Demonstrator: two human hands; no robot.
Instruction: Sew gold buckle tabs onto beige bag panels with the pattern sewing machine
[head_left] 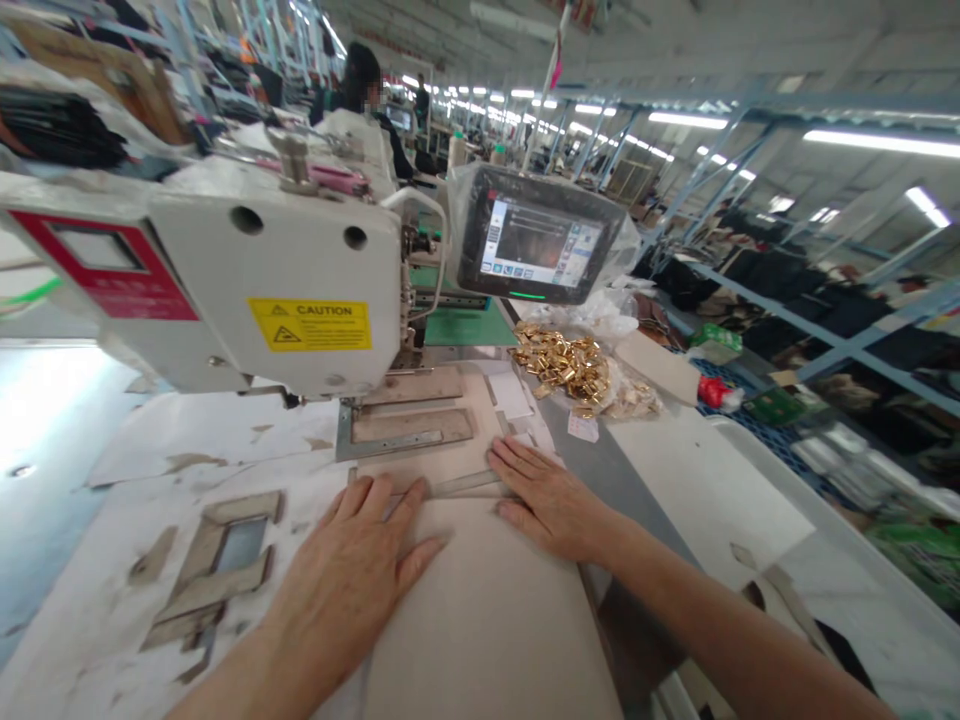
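A beige sheet of material [487, 610] stretches from the front edge of the view toward the sewing machine head [292, 290]. My left hand [360, 560] lies on its left side, fingers spread and pointing at the machine. On the right side rests my right hand [551, 500], flat with fingers extended, its fingertips by a narrow strip [469, 484] that crosses the sheet. Just beyond my fingers, a metal clamp frame [405, 440] sits under the machine head. What lies beneath my palms is hidden.
A control screen [540, 240] stands behind the work area. Gold metal pieces [562, 365] are heaped to the right. A worn cut-out template [217, 560] lies on white paper at the left. A person [364, 100] is in the background.
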